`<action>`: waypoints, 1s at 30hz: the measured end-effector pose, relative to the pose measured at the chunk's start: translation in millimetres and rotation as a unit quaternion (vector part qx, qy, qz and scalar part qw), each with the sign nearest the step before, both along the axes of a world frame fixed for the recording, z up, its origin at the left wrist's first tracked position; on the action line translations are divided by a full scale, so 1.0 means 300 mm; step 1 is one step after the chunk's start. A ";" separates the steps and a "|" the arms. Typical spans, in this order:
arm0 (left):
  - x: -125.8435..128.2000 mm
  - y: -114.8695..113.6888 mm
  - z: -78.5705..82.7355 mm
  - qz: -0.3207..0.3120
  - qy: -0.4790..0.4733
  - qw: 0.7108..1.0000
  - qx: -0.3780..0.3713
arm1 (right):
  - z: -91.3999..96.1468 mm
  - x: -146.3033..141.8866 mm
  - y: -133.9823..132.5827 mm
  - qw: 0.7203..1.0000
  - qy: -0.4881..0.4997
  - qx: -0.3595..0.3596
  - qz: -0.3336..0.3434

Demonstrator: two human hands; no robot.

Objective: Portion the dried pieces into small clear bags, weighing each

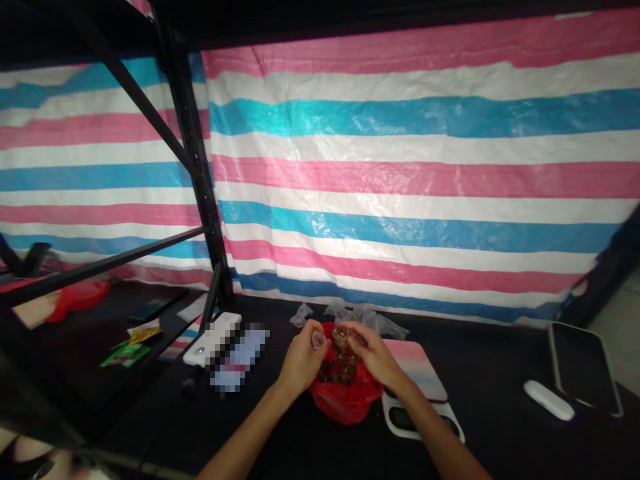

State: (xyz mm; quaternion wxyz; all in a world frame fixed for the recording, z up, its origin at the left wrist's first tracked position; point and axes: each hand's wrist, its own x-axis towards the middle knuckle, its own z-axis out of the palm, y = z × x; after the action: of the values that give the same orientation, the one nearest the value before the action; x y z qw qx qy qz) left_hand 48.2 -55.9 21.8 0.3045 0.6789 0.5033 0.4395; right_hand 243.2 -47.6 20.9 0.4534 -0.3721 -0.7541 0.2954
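Note:
My left hand (301,360) is closed on a small clear plastic piece (318,340), perhaps a cup or a lid; its exact kind is hard to make out. Between the fingers of my right hand (374,355) is a small clear cup (341,333) with brownish bits in it. Both hands are over the mouth of a red plastic bag (345,403). Inside the bag lies a heap of small dark brown pieces (340,370), too fine to name. Just right of the bag, partly behind my right forearm, sits a white kitchen scale (407,430) with a pink-and-grey top.
Crumpled clear plastic bags (380,321) lie behind the red bag. Left are a white device (230,327) and a blurred-out item (243,357), near a black metal post (200,187). Right are a white oblong case (549,400) and a dark tablet-like slab (585,367).

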 end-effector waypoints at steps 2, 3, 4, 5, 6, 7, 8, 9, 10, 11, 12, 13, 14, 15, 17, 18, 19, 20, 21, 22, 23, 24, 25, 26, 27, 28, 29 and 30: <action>0.017 0.023 -0.012 -0.021 0.012 1.000 0.006 | 0.004 -0.005 -0.005 1.000 0.006 0.021 -0.009; 0.025 0.029 -0.020 -0.028 0.021 0.999 0.012 | 0.007 -0.008 -0.010 0.999 0.003 0.032 -0.012; 0.031 0.033 -0.028 -0.030 0.029 0.999 0.021 | 0.010 -0.011 -0.015 0.999 -0.002 0.043 -0.014; 0.037 0.036 -0.039 -0.028 0.037 0.998 0.032 | 0.013 -0.015 -0.021 0.998 -0.011 0.052 -0.017; 0.041 0.036 -0.051 -0.022 0.042 0.998 0.044 | 0.016 -0.018 -0.026 0.998 -0.022 0.061 -0.019; 0.043 0.036 -0.064 -0.012 0.043 0.998 0.054 | 0.018 -0.022 -0.032 0.997 -0.036 0.068 -0.021; 0.044 0.035 -0.077 -0.002 0.042 0.997 0.060 | 0.019 -0.026 -0.038 0.996 -0.050 0.074 -0.024; 0.044 0.032 -0.090 0.005 0.038 0.997 0.064 | 0.018 -0.032 -0.043 0.994 -0.064 0.079 -0.028; 0.042 0.028 -0.100 0.010 0.034 0.997 0.067 | 0.017 -0.037 -0.048 0.993 -0.078 0.082 -0.033; 0.039 0.023 -0.108 0.011 0.032 0.997 0.069 | 0.015 -0.043 -0.053 0.992 -0.091 0.085 -0.035; 0.036 0.017 -0.112 0.009 0.032 0.997 0.070 | 0.012 -0.049 -0.056 0.990 -0.103 0.086 -0.035; 0.032 0.012 -0.113 0.005 0.034 0.997 0.070 | 0.008 -0.055 -0.058 0.989 -0.113 0.086 -0.031; 0.029 0.007 -0.111 0.000 0.036 0.997 0.068 | 0.005 -0.060 -0.059 0.989 -0.122 0.083 -0.026; 0.027 0.003 -0.107 -0.005 0.038 0.997 0.063 | 0.001 -0.064 -0.059 0.988 -0.130 0.079 -0.019; 0.024 -0.002 -0.095 -0.006 0.036 0.998 0.050 | -0.007 -0.068 -0.056 0.987 -0.140 0.073 -0.014; 0.024 -0.002 -0.089 -0.003 0.033 0.999 0.043 | -0.011 -0.068 -0.054 0.987 -0.141 0.075 -0.019; 0.024 -0.001 -0.085 0.000 0.032 0.999 0.037 | -0.015 -0.068 -0.052 0.987 -0.139 0.082 -0.028; 0.024 0.000 -0.081 0.003 0.033 0.999 0.033 | -0.017 -0.067 -0.050 0.986 -0.136 0.092 -0.036; 0.024 0.002 -0.079 0.005 0.035 0.999 0.031 | -0.020 -0.066 -0.049 0.985 -0.134 0.103 -0.041; 0.024 0.004 -0.078 0.004 0.040 0.999 0.030 | -0.021 -0.065 -0.048 0.984 -0.131 0.110 -0.041; 0.024 0.006 -0.078 -0.001 0.045 0.999 0.030 | -0.021 -0.064 -0.048 0.985 -0.128 0.113 -0.038; 0.024 0.008 -0.078 -0.006 0.052 0.998 0.031 | -0.021 -0.062 -0.047 0.986 -0.123 0.111 -0.032; 0.024 0.010 -0.079 -0.011 0.059 0.998 0.036 | -0.020 -0.061 -0.046 0.987 -0.119 0.106 -0.027; 0.024 0.012 -0.080 -0.016 0.065 0.997 0.043 | -0.018 -0.058 -0.045 0.988 -0.114 0.100 -0.025; 0.025 0.014 -0.082 -0.020 0.071 0.996 0.051 | -0.016 -0.055 -0.043 0.989 -0.108 0.097 -0.024; 0.027 0.017 -0.084 -0.022 0.074 0.995 0.060 | -0.014 -0.052 -0.041 0.990 -0.103 0.096 -0.026; 0.028 0.020 -0.086 -0.023 0.077 0.994 0.067 | -0.012 -0.048 -0.038 0.990 -0.100 0.096 -0.028; 0.030 0.023 -0.089 -0.024 0.079 0.994 0.074 | -0.010 -0.044 -0.037 0.990 -0.098 0.098 -0.029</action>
State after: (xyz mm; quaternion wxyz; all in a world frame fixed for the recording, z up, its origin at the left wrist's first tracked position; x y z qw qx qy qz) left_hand 57.1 -49.2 -4.8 0.2232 0.7437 0.4758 0.4131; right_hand 229.9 -58.7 18.0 0.4201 -0.3747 -0.8089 0.1694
